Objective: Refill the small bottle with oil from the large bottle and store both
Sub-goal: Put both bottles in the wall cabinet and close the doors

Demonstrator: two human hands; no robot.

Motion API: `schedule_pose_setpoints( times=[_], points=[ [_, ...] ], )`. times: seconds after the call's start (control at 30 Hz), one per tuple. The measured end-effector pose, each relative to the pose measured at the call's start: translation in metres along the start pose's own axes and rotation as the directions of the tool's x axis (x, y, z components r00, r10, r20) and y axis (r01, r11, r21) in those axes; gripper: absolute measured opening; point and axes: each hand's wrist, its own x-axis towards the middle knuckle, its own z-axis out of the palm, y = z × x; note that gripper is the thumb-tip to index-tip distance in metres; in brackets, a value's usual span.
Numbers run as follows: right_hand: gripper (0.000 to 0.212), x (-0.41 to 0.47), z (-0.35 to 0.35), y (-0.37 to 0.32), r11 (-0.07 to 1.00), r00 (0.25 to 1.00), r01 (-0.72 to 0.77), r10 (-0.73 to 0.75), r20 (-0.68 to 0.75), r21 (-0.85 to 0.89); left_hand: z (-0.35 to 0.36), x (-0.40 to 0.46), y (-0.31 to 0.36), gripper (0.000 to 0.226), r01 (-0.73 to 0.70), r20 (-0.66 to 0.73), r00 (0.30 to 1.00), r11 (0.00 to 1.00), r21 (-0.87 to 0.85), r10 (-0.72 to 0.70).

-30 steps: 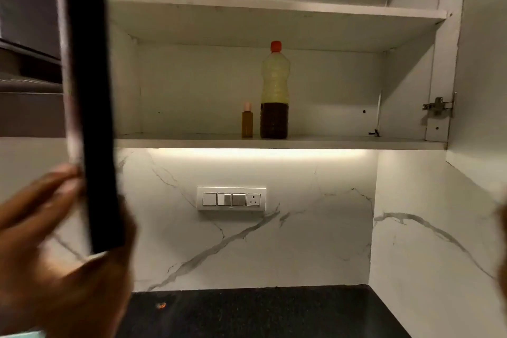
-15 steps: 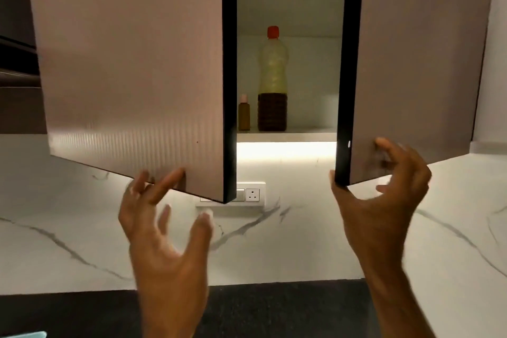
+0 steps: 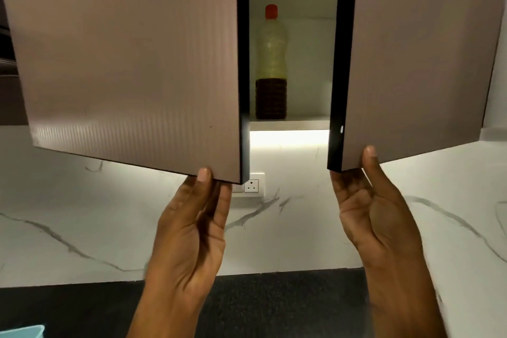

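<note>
Large bottle (image 3: pixel 271 63) upright on shelf (image 3: pixel 288 125), long axis vert., red cap up, above & btwn hands. L hand (image 3: pixel 192 228) pinches left door (image 3: pixel 131 63) bottom corner; R hand (image 3: pixel 375 214) pinches right door (image 3: pixel 417 57) corner.

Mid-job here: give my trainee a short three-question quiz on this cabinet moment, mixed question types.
1. True or false: the large bottle stands upright on the shelf.
2. What colour is its cap?
A) red
B) blue
C) white
3. Where does each hand touch?

Key
1. True.
2. A.
3. The left hand is at the bottom corner of the left door; the right hand is at the bottom corner of the right door. The doors are apart, and the small bottle is not visible in the gap.
</note>
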Motion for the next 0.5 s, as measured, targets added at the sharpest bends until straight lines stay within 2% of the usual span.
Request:
schedule_pose_setpoints(
  times=[0.1, 0.2, 0.3, 0.5],
  points=[
    [0.048, 0.017, 0.0, 0.011, 0.999, 0.999, -0.046, 0.045, 0.031, 0.018, 0.002, 0.017, -0.011, 0.032, -0.004, 0.033, 0.999, 1.0, 0.029, 0.003],
    [0.05, 0.036, 0.003, 0.026, 1.0, 0.999, -0.031, 0.031, 0.026, 0.006, 0.006, 0.037, -0.024, 0.039, -0.028, 0.03, 0.999, 0.999, 0.046, 0.026],
    [0.037, 0.054, 0.007, 0.041, 1.0, 1.0, -0.001, 0.001, 0.003, 0.019, 0.012, 0.059, -0.037, 0.047, -0.057, 0.003, 0.998, 0.997, 0.058, 0.057],
    [0.014, 0.087, 0.011, 0.066, 0.997, 0.997, 0.035, -0.04, -0.073, -0.071, 0.023, 0.102, -0.061, 0.029, -0.14, -0.054, 0.988, 0.983, 0.117, 0.147]
  ],
)
